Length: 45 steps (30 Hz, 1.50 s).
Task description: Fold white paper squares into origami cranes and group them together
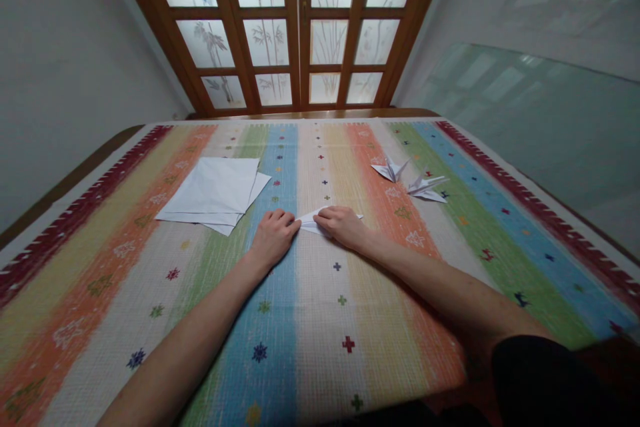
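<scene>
A small folded white paper (311,222) lies on the striped tablecloth, near the middle of the table. My left hand (274,233) is closed at its left tip, the fingers curled and the thumb touching the paper. From the right, my right hand (345,223) presses fingertips and thumb together on the paper's middle. A pointed end of the paper shows just past the right knuckles. The creases under my fingers are hidden.
A stack of white paper sheets (210,187) sits to the left. Two folded paper cranes, one farther back (391,170) and one nearer (427,188), stand to the right. The striped tablecloth (320,320) covers the table, with wood-framed glass doors (299,33) behind.
</scene>
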Available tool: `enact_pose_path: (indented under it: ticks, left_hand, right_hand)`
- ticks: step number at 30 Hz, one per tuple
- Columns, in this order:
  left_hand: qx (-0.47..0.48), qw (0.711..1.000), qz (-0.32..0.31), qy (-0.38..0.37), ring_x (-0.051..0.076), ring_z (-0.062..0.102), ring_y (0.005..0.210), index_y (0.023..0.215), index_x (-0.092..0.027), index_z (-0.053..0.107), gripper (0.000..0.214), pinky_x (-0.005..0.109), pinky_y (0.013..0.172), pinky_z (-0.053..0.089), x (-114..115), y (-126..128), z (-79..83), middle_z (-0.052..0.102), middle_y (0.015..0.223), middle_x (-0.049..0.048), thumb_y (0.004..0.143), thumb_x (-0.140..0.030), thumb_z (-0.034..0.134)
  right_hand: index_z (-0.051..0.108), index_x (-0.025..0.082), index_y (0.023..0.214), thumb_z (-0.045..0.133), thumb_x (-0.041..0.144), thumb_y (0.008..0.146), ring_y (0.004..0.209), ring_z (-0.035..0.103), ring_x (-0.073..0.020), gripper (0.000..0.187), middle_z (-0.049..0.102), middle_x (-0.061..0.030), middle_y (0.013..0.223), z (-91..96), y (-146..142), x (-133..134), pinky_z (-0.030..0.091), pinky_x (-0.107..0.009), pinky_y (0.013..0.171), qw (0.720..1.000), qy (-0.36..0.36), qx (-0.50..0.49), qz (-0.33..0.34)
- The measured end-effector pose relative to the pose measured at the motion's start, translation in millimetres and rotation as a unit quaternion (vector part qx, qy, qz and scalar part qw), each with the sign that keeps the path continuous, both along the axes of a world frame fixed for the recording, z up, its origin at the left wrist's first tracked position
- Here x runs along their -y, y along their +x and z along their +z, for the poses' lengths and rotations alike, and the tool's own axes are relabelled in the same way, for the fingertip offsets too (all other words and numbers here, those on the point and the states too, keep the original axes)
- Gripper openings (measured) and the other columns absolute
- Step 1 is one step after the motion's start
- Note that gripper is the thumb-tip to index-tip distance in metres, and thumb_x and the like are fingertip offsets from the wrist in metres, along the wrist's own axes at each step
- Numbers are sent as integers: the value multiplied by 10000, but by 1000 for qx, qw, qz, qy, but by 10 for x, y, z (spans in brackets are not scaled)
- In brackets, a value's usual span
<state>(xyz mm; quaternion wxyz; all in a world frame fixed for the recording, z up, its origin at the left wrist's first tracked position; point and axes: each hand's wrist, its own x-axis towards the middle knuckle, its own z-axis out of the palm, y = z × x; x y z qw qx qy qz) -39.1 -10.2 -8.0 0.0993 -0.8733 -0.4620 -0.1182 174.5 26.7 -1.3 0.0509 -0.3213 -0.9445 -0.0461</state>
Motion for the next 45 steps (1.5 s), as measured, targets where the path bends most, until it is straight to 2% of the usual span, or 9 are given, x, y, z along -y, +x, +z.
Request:
enact_pose_path:
  ticks: [10,14,19,22,25,31,36,41,45]
  left_hand:
    - [54,998,22,-23,266,577,929,911,-213,708,211,425,791,439,12,-57,8,688,966,100,871,-124,521]
    - [107,994,12,-15,259,585,1040,1060,-182,672,287,426,905,456,86,-37,36,673,1107,117,861,-123,473]
    - [53,992,-58,-99,283,385,1378,1419,-85,379,597,440,1096,332,237,203,-19,434,1471,195,943,-445,405]
    - [15,988,-50,-144,301,289,1436,1471,-51,265,786,446,1130,277,271,285,-85,331,1522,236,913,-590,395]
    - [4,988,-48,-145,308,272,1442,1476,-57,256,838,446,1137,263,259,278,-98,303,1532,244,893,-645,387]
    - [-6,988,-55,-143,304,324,1419,1456,-86,313,825,438,1124,281,240,255,-42,363,1510,223,880,-672,390]
    - [-2,992,-25,-122,298,428,1348,1351,-104,464,590,423,1076,340,235,342,60,493,1426,186,934,-520,443]
    - [-30,993,-21,-111,311,581,1089,1096,-100,613,479,414,868,450,195,473,233,642,1169,178,921,-526,478]
    - [-69,994,-18,-87,285,597,927,946,-101,648,389,388,788,434,133,543,249,664,960,148,940,-452,481]
  right_hand:
    - [661,121,960,452,108,951,787,561,-173,210,665,-98,900,-44,21,11,351,-279,675,1000,8,-4,7]
    - [661,118,959,473,119,947,787,566,-173,188,667,-104,902,-59,19,10,368,-278,683,1000,-3,-24,7]
    - [674,119,952,507,133,932,826,610,-183,168,689,-111,926,-100,44,-10,429,-280,719,998,-21,-51,8]
    - [678,137,1015,518,101,907,901,641,-190,196,702,-117,1003,-153,101,-18,481,-298,784,994,-37,-99,15]
    - [665,165,1082,479,72,898,1040,638,-193,277,698,-115,1102,-199,182,-5,498,-336,897,985,-47,-166,31]
    - [574,136,1253,436,187,948,1182,594,-224,339,656,-160,1225,-211,316,44,427,-462,1053,982,-60,-176,40]
    - [517,132,1325,419,217,958,1260,539,-233,390,603,-164,1313,-210,400,52,382,-491,1096,980,-96,-171,29]
    - [511,136,1322,431,238,959,1195,583,-247,385,613,-162,1295,-205,519,95,398,-517,1079,976,-118,-186,2]
    - [539,142,1293,480,257,944,1209,570,-262,372,625,-162,1273,-186,597,165,377,-532,1087,974,-111,-198,-12]
